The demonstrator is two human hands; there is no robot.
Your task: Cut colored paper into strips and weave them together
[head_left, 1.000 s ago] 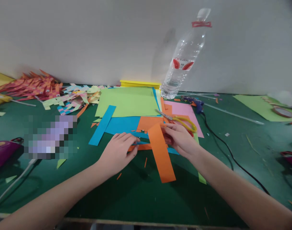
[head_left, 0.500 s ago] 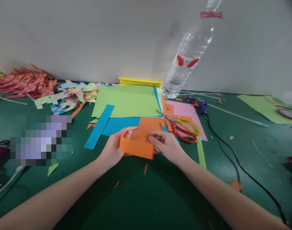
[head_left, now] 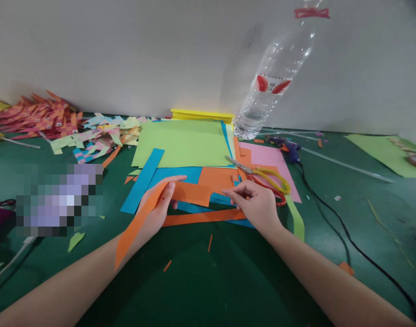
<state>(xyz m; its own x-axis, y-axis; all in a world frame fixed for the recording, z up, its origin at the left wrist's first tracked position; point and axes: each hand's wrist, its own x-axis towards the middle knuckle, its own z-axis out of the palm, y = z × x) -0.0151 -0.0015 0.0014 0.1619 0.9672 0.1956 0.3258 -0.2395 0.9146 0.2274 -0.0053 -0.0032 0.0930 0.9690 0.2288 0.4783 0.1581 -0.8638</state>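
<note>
My left hand [head_left: 162, 200] pinches an orange paper strip [head_left: 192, 193] between thumb and fingers. The strip bends at the thumb: one part points right, and the other hangs down across my left wrist. Just past its right end is my right hand [head_left: 253, 200], thumb and fingertips pressed together; I cannot make out whether anything is in them. A narrow orange strip [head_left: 201, 218] runs below, between the two hands. Blue paper [head_left: 175, 175] and an orange sheet [head_left: 219, 178] lie under them. Beyond my right hand are scissors [head_left: 271, 175] with red and yellow handles.
A light green sheet [head_left: 182, 143] tops a paper pile by the wall. Right of it a plastic bottle [head_left: 271, 86] leans. A glue gun [head_left: 291, 152] trails a black cord [head_left: 325, 215]. Woven paper pieces [head_left: 40, 116] heap at the far left; a blue strip [head_left: 142, 181] lies nearer.
My right hand has moved right, off the orange strip. The strip, earlier curved over between both hands, has opened out, one end swinging down to the left. The view has shifted slightly.
</note>
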